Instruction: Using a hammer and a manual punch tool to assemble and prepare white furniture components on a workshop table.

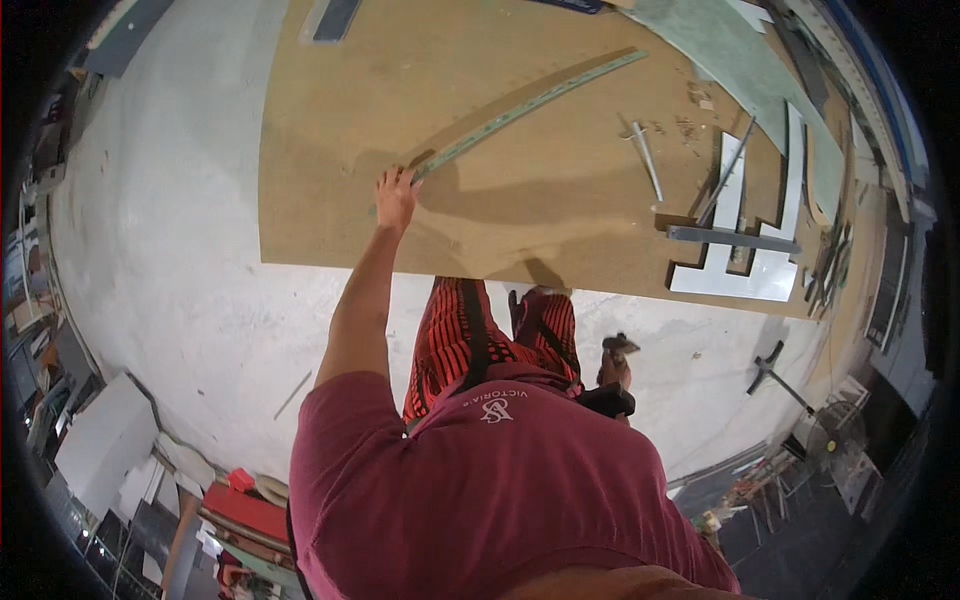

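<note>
On the brown board (pixel 340 120) in front of me, my left hand (pixel 396 198) grips the near end of a long, narrow green strip (pixel 535 102). The strip slants away to the far right, and its far end rests over the board. My right hand (pixel 615 373) hangs low beside my right hip, off the board's near edge. Its fingers are closed around a small dark tool (pixel 620 343), whose kind I cannot make out.
White stepped panels (pixel 735 275) lie at the board's right, crossed by a grey bar (pixel 735 238). A thin white rod (pixel 647 160) is left of them. A green sheet (pixel 735 60) covers the far right corner. A fan (pixel 830 440) stands at lower right.
</note>
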Demonstrator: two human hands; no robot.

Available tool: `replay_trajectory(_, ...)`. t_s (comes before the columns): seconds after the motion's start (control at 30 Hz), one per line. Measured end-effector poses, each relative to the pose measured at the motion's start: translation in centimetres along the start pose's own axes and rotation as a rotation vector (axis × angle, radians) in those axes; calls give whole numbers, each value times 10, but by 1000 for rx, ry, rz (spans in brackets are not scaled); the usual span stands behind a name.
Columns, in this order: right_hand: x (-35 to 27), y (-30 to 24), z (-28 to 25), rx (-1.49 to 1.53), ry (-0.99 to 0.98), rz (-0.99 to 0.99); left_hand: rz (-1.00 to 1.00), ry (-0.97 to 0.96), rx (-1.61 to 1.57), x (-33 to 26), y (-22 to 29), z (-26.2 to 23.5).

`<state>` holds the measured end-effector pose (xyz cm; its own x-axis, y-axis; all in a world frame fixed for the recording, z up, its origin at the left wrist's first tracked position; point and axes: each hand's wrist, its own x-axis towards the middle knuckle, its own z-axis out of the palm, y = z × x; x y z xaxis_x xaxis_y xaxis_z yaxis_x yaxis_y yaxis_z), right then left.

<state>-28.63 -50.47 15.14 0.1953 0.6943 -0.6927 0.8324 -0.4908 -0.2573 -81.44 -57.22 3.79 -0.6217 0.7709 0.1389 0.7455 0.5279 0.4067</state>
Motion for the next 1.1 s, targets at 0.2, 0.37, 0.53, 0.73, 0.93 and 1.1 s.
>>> replay_trajectory(0.2,-20,-175,60,27,-108,-358,-83,48,6,-8,1,23)
replay_trajectory(0.37,-1,-258,126,-140,-273,-588,-192,63,-55,-18,20,41)
replay_trajectory(0.53,-1,-317,183,-179,-399,-706,-220,97,-189,-18,14,39)
replay_trajectory(0.73,-2,-337,228,-73,-320,-894,-181,116,-159,-22,13,37)
replay_trajectory(0.93,8,-346,251,-156,-266,-922,-192,102,-135,-23,16,39)
replay_trajectory(1.1,2,-358,243,-208,-329,-865,-201,95,-129,-22,14,40)
